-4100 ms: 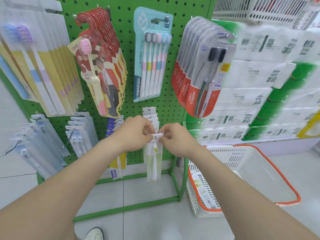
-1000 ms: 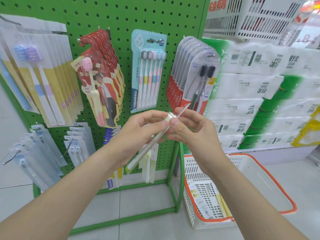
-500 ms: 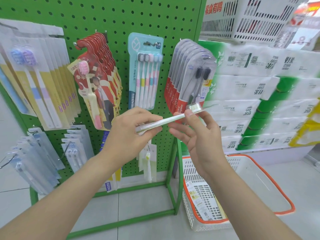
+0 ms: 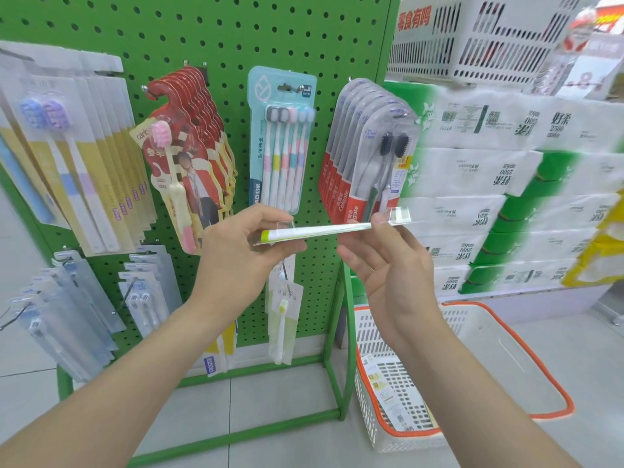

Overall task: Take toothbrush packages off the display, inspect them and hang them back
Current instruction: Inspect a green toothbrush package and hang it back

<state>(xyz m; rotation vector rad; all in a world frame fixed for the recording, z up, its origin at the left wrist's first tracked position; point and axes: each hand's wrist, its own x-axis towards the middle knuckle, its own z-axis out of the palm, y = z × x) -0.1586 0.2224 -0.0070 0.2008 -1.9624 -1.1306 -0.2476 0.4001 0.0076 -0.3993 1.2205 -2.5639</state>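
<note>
One toothbrush package is off the pegboard and under inspection just in front of it; rehanging is outstanding. It lies near level, long axis across the pegboard, bristle end right. The left hand pinches the handle end. The right hand sets its thumb on the head end, fingers spread beneath, their contact unclear.

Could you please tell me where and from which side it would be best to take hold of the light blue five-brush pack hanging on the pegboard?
Probably pinch the flat card top of the light blue pack, just under its hook, coming straight from the front. It hangs upright, alone on that hook, and the brushes fill its lower part, leaving flat card up top.
</note>
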